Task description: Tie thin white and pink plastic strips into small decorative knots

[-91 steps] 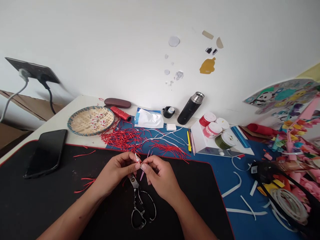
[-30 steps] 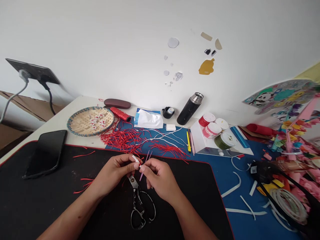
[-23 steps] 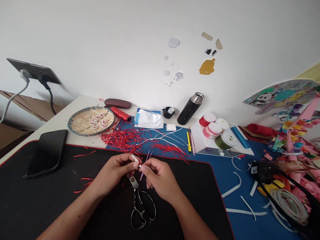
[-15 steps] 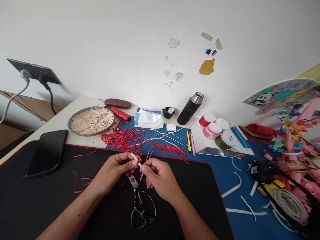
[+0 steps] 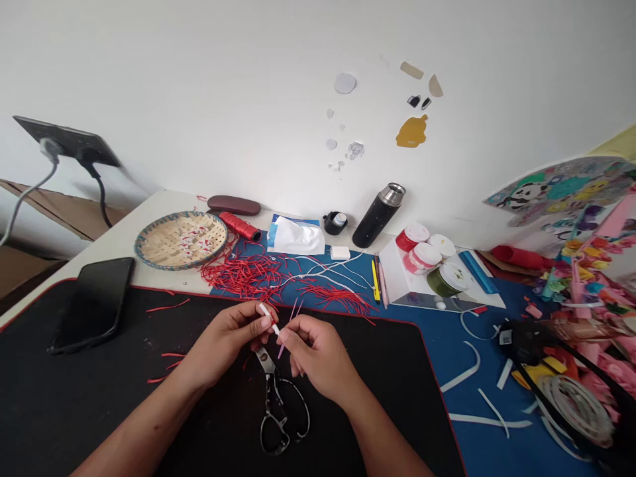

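Two hands [image 5: 231, 339] pinching white strip [image 5: 265, 311], scissors [image 5: 267, 363] nearby

Matt, shiny, woven
Slim white strip [image 5: 265, 311], smooth, matt; black-handled scissors [image 5: 266, 361], shiny metal blades; round tan woven tray [image 5: 156, 244], rough; flat black phone [image 5: 94, 305], glossy.

2 hands [image 5: 318, 351], 1 pair of scissors [image 5: 269, 366], 4 jars [image 5: 422, 257], 1 phone [image 5: 94, 305], 1 basket [image 5: 155, 242].

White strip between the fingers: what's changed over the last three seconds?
More of the white strip shows now, its far end shifted slightly left. The left hand has eased a little left, widening the gap between its fingertips and those of the right hand. Both keep hold. Scissors, phone and basket stayed put.
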`<move>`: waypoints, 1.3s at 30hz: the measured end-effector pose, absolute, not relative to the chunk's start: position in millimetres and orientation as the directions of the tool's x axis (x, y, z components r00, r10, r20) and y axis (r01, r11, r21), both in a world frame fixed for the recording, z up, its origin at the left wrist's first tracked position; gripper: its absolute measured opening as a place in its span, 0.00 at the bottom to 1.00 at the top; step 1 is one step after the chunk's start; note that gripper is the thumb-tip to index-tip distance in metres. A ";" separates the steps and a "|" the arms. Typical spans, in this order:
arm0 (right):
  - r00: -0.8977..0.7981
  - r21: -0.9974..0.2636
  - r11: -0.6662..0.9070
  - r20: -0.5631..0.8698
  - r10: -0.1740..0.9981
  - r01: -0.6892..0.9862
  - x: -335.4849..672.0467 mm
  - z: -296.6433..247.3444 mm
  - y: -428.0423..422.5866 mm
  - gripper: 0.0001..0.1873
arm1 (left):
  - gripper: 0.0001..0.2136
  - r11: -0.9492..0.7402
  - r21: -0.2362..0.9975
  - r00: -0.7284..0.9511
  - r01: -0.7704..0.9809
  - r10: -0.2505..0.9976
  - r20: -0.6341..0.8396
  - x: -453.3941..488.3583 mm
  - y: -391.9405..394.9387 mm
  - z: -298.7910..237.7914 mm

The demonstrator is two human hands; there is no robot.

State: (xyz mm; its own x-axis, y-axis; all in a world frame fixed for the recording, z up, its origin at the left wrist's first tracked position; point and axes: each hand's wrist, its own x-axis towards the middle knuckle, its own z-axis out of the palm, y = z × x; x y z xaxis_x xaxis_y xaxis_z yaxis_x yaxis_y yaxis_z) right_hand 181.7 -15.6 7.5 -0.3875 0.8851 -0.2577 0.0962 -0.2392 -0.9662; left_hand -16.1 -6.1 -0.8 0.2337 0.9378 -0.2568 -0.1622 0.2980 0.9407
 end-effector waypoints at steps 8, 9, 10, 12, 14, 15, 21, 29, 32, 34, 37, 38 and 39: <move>-0.393 -0.964 -0.236 -0.267 0.880 0.124 182.2 8.9 -15.3 0.09 | 0.19 0.295 0.943 0.261 -0.155 0.933 -0.249 -17.4 -5.6 0.9; -0.394 -0.964 -0.236 -0.266 0.880 0.122 182.2 8.8 -15.3 0.09 | 0.19 0.295 0.942 0.261 -0.158 0.933 -0.248 -17.7 -5.5 0.6; -0.395 -0.965 -0.236 -0.263 0.880 0.116 182.1 8.7 -15.3 0.09 | 0.19 0.297 0.941 0.261 -0.162 0.933 -0.249 -18.0 -5.3 0.0; -0.399 -0.966 -0.237 -0.257 0.880 0.102 182.1 8.4 -15.4 0.10 | 0.19 0.300 0.938 0.260 -0.173 0.933 -0.250 -18.9 -5.0 -1.5; -0.404 -0.966 -0.240 -0.257 0.878 0.093 182.1 8.7 -15.3 0.10 | 0.19 0.299 0.933 0.247 -0.201 0.937 -0.247 -20.0 -4.7 -3.3; -0.404 -0.966 -0.242 -0.258 0.878 0.092 182.2 9.1 -15.3 0.10 | 0.19 0.297 0.930 0.238 -0.219 0.940 -0.244 -20.5 -4.5 -4.1; -0.401 -0.973 -0.217 -0.231 0.886 0.081 182.8 12.8 -15.6 0.12 | 0.18 0.300 0.917 0.235 -0.264 0.942 -0.241 -21.4 -3.8 -4.5; -0.443 -0.968 -0.237 -0.249 0.861 0.083 181.1 10.7 -16.7 0.13 | 0.17 0.278 0.947 0.287 -0.160 0.931 -0.225 -17.5 -5.0 0.9; -0.428 -0.971 -0.199 -0.236 0.872 0.130 180.8 8.2 -16.9 0.11 | 0.18 0.275 0.950 0.293 -0.149 0.930 -0.223 -15.8 -6.0 3.0; -0.400 -0.971 -0.161 -0.220 0.890 0.176 180.9 6.8 -16.8 0.11 | 0.17 0.284 0.948 0.292 -0.142 0.927 -0.234 -15.4 -6.6 4.0; -0.375 -0.964 -0.114 -0.200 0.905 0.238 181.3 6.1 -16.7 0.12 | 0.17 0.313 0.939 0.268 -0.139 0.925 -0.268 -15.5 -7.2 3.5; -0.373 -0.962 -0.099 -0.193 0.908 0.256 181.4 6.3 -16.8 0.13 | 0.17 0.320 0.937 0.260 -0.138 0.925 -0.277 -15.5 -7.2 2.7; -0.372 -0.959 -0.087 -0.187 0.909 0.271 181.4 6.6 -16.9 0.14 | 0.17 0.322 0.937 0.254 -0.136 0.925 -0.281 -15.5 -7.0 1.8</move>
